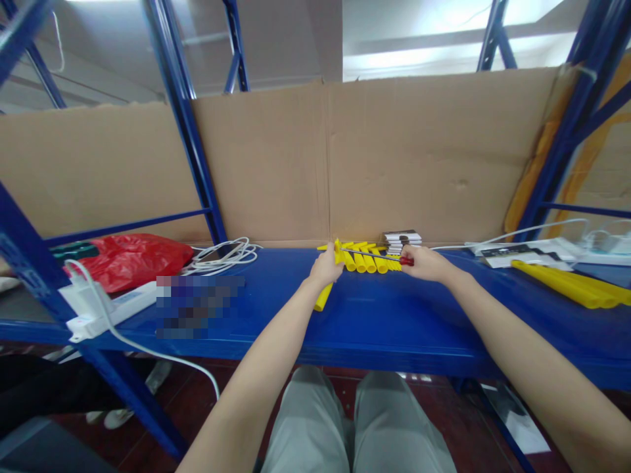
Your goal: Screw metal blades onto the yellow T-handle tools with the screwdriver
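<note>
My left hand (pixel 326 266) is wrapped around a yellow plastic tube (pixel 323 299), whose lower end sticks out below the fist. In my right hand (pixel 424 261) is a screwdriver with a red handle (pixel 407 261). Its thin metal shaft (pixel 367 253) points left, and the tip reaches the upper part of the tube at my left hand. Whether the tip sits in a screw is too small to tell. Behind the shaft, several yellow tubes (pixel 363 265) lie side by side on the blue shelf (pixel 276 309).
Small printed packs (pixel 401 240) are stacked behind my right hand. More yellow tubes (pixel 576 286) lie at the right. To the left are a red plastic bag (pixel 142 259), a coiled white cable (pixel 227 256) and a white power strip (pixel 118 309). Cardboard (pixel 394 151) walls the back.
</note>
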`<state>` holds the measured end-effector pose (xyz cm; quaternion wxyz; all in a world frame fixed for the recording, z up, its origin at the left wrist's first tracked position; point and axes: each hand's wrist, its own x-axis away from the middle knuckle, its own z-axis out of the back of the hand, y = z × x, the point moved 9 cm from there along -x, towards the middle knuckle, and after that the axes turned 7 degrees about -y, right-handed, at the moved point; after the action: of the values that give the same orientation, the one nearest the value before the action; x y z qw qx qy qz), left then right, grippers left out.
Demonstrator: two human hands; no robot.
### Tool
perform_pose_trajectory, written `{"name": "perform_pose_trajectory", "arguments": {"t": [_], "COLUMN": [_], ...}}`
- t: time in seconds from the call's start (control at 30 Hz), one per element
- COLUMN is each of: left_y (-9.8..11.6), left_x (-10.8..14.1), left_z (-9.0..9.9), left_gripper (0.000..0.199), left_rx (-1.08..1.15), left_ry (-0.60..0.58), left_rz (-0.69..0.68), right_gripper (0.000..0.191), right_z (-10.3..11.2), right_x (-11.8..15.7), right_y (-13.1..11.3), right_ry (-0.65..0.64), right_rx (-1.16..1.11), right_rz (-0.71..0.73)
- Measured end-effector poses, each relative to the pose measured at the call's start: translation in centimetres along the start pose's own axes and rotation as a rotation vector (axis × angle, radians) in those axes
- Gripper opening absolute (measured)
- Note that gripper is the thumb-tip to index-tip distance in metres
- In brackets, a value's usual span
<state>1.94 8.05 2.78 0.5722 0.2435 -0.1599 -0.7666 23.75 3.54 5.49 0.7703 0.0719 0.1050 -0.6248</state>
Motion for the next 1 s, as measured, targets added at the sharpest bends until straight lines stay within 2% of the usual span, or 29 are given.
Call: {"name": "perform_pose_trajectory", "arguments": {"t": [0.13, 0.3, 0.7, 0.83, 1.0], "left_y": [0.01, 0.14, -0.05, -0.16, -0.08], "left_x": [0.03, 0.19, 0.12, 0.06, 0.09], "left_z": [0.05, 0.15, 0.07, 0.07, 0.05], "left_gripper": [0.045, 0.042, 0.041, 0.042, 0.040], "left_rx": [0.002, 0.000, 0.007, 0.007, -0.002], "left_ry": [0.004, 0.000, 0.004, 0.008, 0.000], "left_rz": [-0.004, 0.000, 0.008, 0.013, 0.006], "right_gripper": [0.009, 0.002, 0.009, 0.008, 0.005], "right_z": [-0.30, -0.44, -0.47, -0.49, -0.43], "right_x": [-0.14, -0.45, -0.37, -0.36, -0.55], "right_y": [0.07, 0.60, 0.64, 0.48, 0.79], "right_ry": [-0.035, 0.003, 0.007, -0.014, 0.020], "right_rx": [-0.056, -0.037, -0.031, -0.005, 0.039], "right_rz": [0.031, 0.012, 0.039, 0.036, 0.006]}}
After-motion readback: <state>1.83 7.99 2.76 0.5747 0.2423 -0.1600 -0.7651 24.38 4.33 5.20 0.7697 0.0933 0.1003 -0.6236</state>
